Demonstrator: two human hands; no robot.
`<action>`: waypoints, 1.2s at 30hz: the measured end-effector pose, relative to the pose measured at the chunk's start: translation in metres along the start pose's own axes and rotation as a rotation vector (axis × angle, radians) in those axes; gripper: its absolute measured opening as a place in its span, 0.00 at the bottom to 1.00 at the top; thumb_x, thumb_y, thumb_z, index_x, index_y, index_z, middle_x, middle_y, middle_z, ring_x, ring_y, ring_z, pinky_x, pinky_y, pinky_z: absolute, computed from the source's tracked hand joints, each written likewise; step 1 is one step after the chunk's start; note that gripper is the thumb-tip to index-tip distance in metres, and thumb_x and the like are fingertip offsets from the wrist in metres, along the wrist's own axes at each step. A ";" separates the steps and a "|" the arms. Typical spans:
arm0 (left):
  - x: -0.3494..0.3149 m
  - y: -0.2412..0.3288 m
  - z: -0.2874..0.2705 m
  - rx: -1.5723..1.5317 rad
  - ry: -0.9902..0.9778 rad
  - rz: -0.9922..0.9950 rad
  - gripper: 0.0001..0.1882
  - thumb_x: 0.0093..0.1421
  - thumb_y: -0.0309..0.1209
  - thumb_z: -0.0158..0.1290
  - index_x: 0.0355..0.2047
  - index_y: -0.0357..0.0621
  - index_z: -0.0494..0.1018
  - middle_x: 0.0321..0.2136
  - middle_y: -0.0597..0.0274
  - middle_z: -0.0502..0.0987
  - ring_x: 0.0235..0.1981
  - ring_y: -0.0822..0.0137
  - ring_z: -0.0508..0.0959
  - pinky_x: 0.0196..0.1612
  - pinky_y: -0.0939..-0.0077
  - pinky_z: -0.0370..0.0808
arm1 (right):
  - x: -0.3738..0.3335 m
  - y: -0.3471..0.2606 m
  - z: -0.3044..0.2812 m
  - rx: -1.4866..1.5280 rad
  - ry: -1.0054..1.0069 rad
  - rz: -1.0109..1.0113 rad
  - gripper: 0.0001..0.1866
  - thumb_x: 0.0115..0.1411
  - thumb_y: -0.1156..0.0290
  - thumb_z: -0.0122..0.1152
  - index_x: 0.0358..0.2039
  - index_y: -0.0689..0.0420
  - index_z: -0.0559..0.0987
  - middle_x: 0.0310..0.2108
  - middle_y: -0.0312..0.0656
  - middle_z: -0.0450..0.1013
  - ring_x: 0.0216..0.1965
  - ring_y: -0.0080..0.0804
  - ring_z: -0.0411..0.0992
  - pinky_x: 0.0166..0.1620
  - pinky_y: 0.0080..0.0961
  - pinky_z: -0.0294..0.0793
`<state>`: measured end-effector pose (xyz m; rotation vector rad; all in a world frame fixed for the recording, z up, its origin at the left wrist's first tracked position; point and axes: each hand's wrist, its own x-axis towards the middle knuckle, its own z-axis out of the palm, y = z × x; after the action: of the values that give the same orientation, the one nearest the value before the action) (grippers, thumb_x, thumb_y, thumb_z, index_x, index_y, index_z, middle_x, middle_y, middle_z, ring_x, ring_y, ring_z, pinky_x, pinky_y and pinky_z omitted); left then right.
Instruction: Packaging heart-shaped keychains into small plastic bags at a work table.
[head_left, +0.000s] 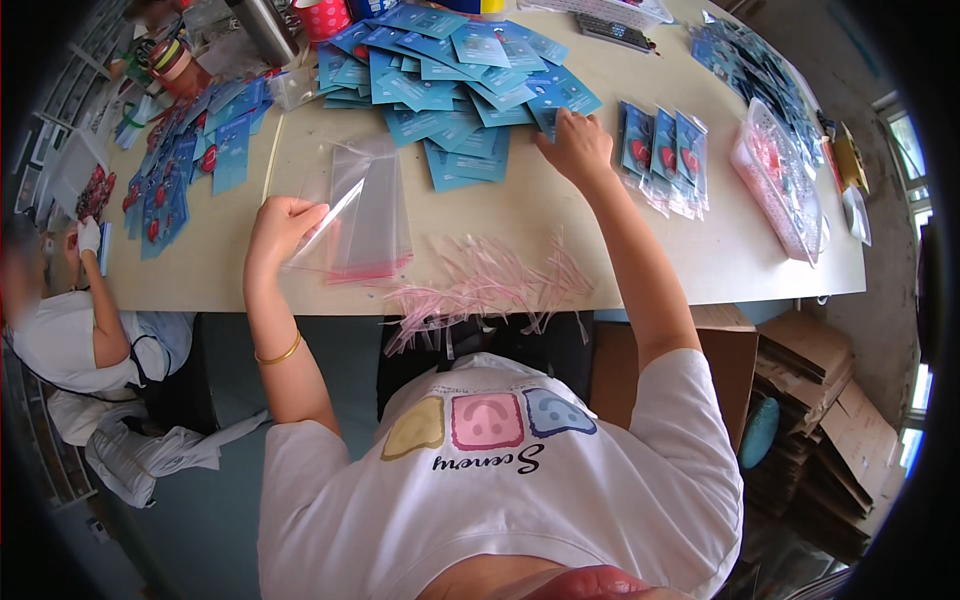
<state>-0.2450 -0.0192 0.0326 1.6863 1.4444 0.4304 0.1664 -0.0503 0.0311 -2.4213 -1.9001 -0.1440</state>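
Note:
My left hand [285,228] is closed, thumb against fingers, on a clear plastic bag at the left edge of a stack of clear bags [372,215] with pink-edged openings. My right hand [582,148] reaches to the right side of a large loose pile of blue cards [415,92]. Its fingertips pinch the near corner of a blue card [552,100] there. Torn pink-and-clear plastic strips [490,275] lie between my arms, some hanging over the table's front edge. Right of my right hand, several bagged blue cards with red pieces [662,150] lie in an overlapping row.
A pink-white plastic basket [745,165] stands at the right, with more packed cards [745,60] behind it. Blue cards with red pieces [165,185] lie at the left, near a co-worker's gloved hand [89,235]. A metal flask [262,30] and a dark keypad-like device [613,32] are at the back.

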 end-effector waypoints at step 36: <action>0.000 0.161 0.084 -1.408 -0.539 0.482 0.08 0.53 0.32 0.60 0.34 0.46 0.78 0.39 0.62 0.77 0.43 0.64 0.76 0.47 0.61 0.73 | -0.087 -0.049 -0.091 1.900 -0.089 -0.187 0.21 0.59 0.71 0.58 0.50 0.62 0.65 0.36 0.39 0.72 0.31 0.27 0.73 0.27 0.24 0.79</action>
<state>-0.0824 -0.0454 0.1084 0.7885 0.1013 0.8823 0.0949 -0.1323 0.1114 -0.8740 -1.0485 1.1484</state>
